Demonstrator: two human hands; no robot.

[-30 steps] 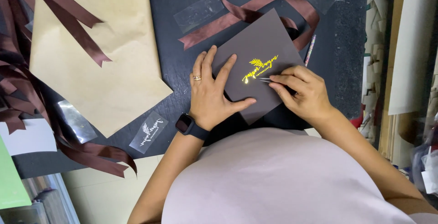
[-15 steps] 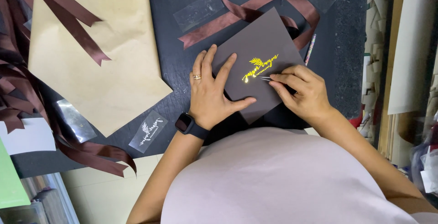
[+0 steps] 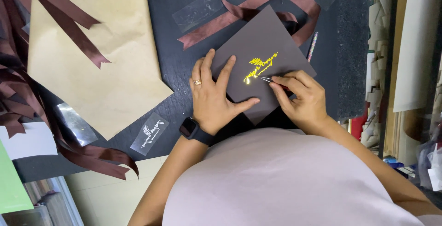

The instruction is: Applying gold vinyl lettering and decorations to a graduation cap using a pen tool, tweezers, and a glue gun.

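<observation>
The dark card (image 3: 271, 46) lay tilted on the black mat (image 3: 184, 69), its gold foil design (image 3: 260, 66) seemingly already on, w/ only fine cleanup at 1 edge apparently left. The left hand (image 3: 216, 98) pressed open and flat on the card, while the right hand (image 3: 299, 98) pinched thin tweezers (image 3: 266, 79) at the foil. The tweezer tips were too small to see whether they held anything, and the card's lower corner was hidden under both hands.

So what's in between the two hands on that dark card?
Between the left hand and right hand, the head view shows the dark card with its shiny gold design, plus thin tweezers touching it.
</observation>
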